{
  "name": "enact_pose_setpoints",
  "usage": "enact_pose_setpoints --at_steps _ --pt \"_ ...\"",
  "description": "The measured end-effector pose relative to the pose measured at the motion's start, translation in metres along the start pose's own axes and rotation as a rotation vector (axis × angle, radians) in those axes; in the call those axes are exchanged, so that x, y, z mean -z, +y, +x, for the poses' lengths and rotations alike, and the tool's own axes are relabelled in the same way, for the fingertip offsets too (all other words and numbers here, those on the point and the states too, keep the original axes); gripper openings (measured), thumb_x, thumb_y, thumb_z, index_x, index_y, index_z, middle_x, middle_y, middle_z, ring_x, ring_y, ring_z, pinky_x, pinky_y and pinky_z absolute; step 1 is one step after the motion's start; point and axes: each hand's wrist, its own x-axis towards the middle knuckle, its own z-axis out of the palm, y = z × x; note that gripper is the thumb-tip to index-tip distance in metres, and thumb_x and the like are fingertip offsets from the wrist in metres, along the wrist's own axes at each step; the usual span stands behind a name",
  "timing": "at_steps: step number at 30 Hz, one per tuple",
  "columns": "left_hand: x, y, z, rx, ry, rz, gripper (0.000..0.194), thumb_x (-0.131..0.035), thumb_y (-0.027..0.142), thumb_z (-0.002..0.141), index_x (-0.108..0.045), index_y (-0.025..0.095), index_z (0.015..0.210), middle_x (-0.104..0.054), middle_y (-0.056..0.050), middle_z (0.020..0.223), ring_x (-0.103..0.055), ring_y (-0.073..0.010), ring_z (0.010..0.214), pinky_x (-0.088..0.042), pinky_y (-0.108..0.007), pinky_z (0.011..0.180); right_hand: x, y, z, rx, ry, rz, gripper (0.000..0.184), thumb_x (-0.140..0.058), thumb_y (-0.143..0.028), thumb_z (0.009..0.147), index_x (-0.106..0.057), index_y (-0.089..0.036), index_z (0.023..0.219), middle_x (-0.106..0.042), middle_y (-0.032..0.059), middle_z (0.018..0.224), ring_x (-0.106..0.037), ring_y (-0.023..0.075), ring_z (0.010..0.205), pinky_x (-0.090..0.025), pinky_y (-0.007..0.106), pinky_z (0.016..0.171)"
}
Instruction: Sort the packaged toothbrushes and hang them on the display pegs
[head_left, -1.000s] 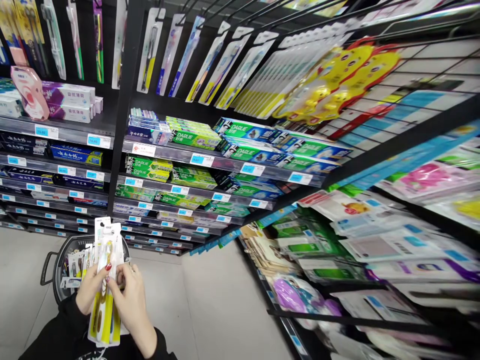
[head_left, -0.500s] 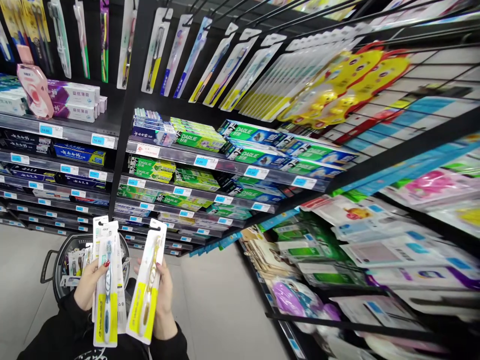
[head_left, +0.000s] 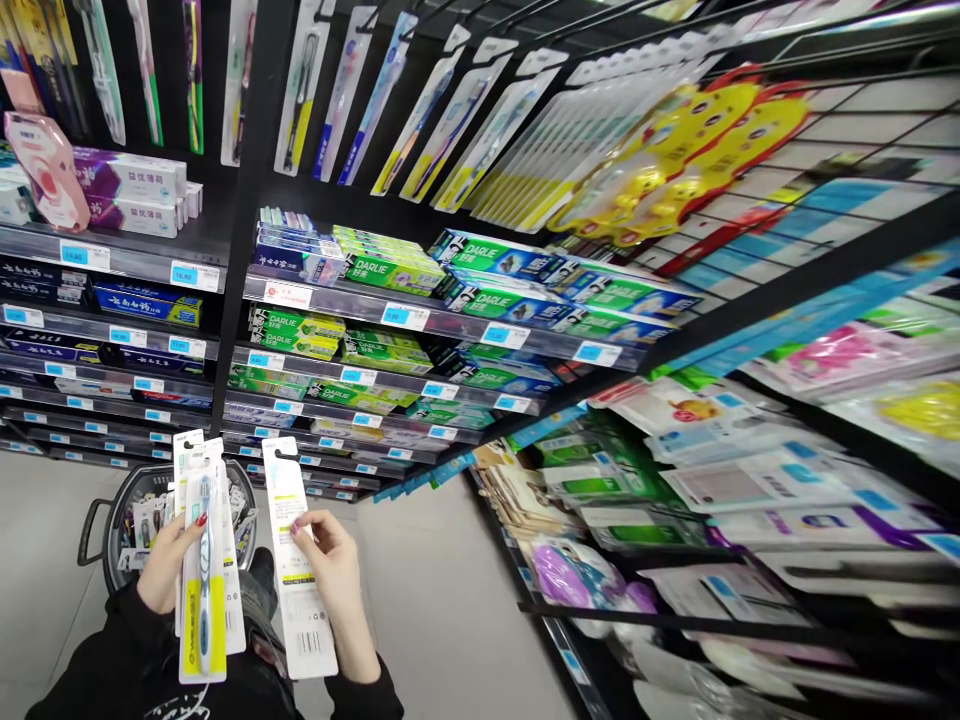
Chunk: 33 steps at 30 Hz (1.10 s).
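Note:
My left hand (head_left: 166,565) is closed on several packaged toothbrushes (head_left: 202,600), held upright in a bundle. The front pack shows a blue toothbrush over a yellow and white card; the packs behind it are mostly covered. To the right, my right hand (head_left: 334,570) pinches one more packaged toothbrush (head_left: 300,610) by its edge. Its printed white back, with a barcode near the bottom, faces me. The two hands are apart, both in front of my body. Below and behind the left hand sits a dark basket (head_left: 112,530) holding many toothbrush packs.
Shelves with toothpaste boxes (head_left: 390,262) and price tags stand ahead. Toothbrush packs (head_left: 457,125) hang on hooks above them, beside yellow cartoon-shaped packs (head_left: 697,150). A rack of packaged goods (head_left: 615,490) runs along the right. Grey floor (head_left: 427,620) lies between.
My right hand has turned its toothbrush pack from the front side to the printed back. The left hand keeps its bundle. The view has shifted slightly, so the shelves appear further left.

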Motion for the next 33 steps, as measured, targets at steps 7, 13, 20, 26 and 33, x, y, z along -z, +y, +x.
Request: enact_pose_setpoints --at_steps 7,13,20,26,33 --pt "-0.007 0.003 -0.002 0.005 0.046 -0.002 0.055 -0.076 0.027 0.056 -0.059 0.008 0.104 -0.071 -0.013 0.082 -0.066 -0.029 0.076 -0.053 -0.033 0.061 0.007 0.001 0.007 0.056 0.151 -0.08 0.014 -0.062 -0.03 0.068 -0.056 -0.017 0.07 -0.058 0.0028 0.069 -0.054 0.0156 0.06 -0.041 0.025 0.052" --pt "-0.003 -0.001 0.0 -0.002 0.045 -0.013 0.043 -0.076 0.026 0.057 -0.064 0.012 0.096 -0.069 -0.011 0.094 -0.064 -0.0291 0.089 -0.052 -0.034 0.074 0.014 0.01 0.02 -0.019 0.207 0.029 0.018 -0.061 -0.032 0.066 -0.057 -0.017 0.076 -0.06 0.0037 0.069 -0.055 0.0168 0.06 -0.042 0.027 0.052" --pt "-0.002 -0.004 0.0 0.005 0.041 0.0 0.041 -0.076 0.025 0.057 -0.064 0.012 0.094 -0.069 -0.011 0.096 -0.063 -0.0294 0.09 -0.053 -0.034 0.073 0.019 0.01 0.031 -0.031 0.165 0.069 0.025 -0.06 -0.036 0.068 -0.056 -0.016 0.083 -0.062 0.0067 0.077 -0.058 0.0187 0.064 -0.044 0.029 0.055" --pt "-0.002 -0.005 -0.004 0.022 -0.047 -0.036 0.042 -0.071 0.025 0.065 -0.061 0.014 0.103 -0.07 -0.009 0.091 -0.065 -0.0264 0.084 -0.053 -0.032 0.071 0.009 0.01 0.019 0.036 0.033 -0.034 0.018 -0.058 -0.031 0.073 -0.057 -0.017 0.086 -0.059 0.0029 0.07 -0.056 0.017 0.064 -0.043 0.027 0.057" --pt "-0.009 -0.009 -0.009 0.07 -0.133 -0.091 0.033 -0.068 0.025 0.069 -0.064 0.018 0.1 -0.07 -0.007 0.089 -0.065 -0.0244 0.083 -0.053 -0.031 0.069 -0.034 0.02 -0.011 0.166 -0.063 -0.279 0.011 -0.047 -0.02 0.08 -0.057 -0.018 0.082 -0.058 0.0023 0.073 -0.054 0.0146 0.064 -0.041 0.024 0.056"
